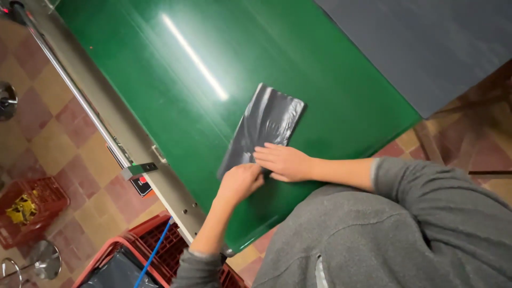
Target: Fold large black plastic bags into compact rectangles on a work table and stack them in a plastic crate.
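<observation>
Grey sleeve [426,197] — hands [261,173] on black bag [266,125]

Left hand [240,181] curled; right hand [281,161] flat, touching

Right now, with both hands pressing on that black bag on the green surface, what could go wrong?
The glossy black plastic bag may slide on the shiny green surface under the flat right hand. The left hand works near the surface's edge, so the bag could slip off toward the red crate.

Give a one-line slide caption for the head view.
Both hands, left and right, press a black plastic bag flat on a green table.
</observation>
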